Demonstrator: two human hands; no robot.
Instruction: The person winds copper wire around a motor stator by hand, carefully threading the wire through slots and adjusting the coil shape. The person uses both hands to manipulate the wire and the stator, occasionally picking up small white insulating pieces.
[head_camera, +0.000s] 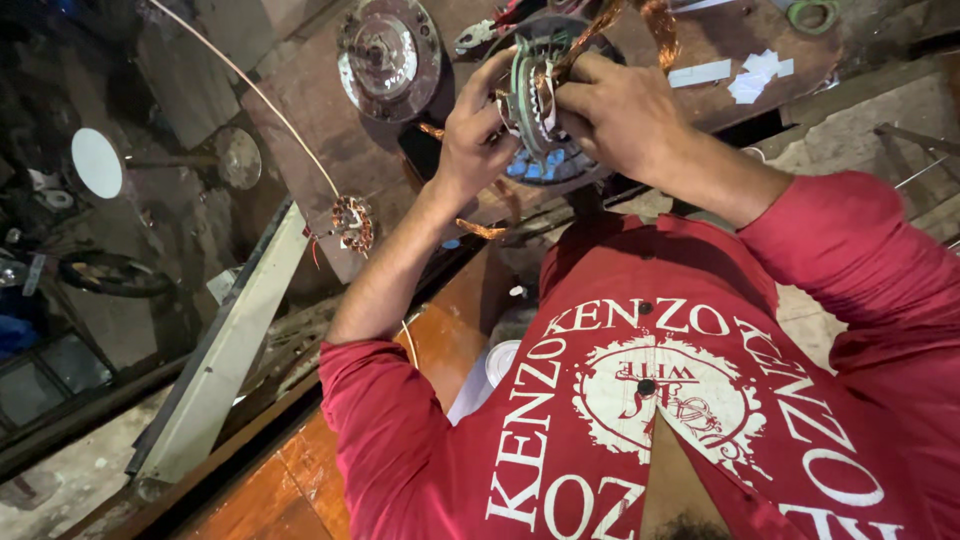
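We noted the surroundings first. A brown wooden board (330, 110) carried a round metal motor cover (389, 55), lying flat, left of the hands. Pale paper scraps (757, 73) lay on the board to the right, and a green tape ring (811, 14) sat near the top edge. A small wound coil (352, 224) hung at the board's lower left corner, with a thin wire (245, 80) running up and left from it. A white round disc (97, 162) stood well apart at far left, above a dark ring (112, 274). A pale metal bar (225, 365) slanted down beside the orange bench (300, 470).

The stator (537, 95), a round ring core with copper windings, was held up above the board between both hands, tilted nearly on edge. Copper wire (655, 25) trailed from it up and right. The hands covered much of its rim, and the red shirt (700, 400) filled the lower frame.

The left hand (478, 130) was closed around the stator's left rim, fingers curled over the top. The right hand (625, 115) was clamped on the right side, fingertips pressed into the windings. Both forearms rose from red sleeves, elbows spread wide.
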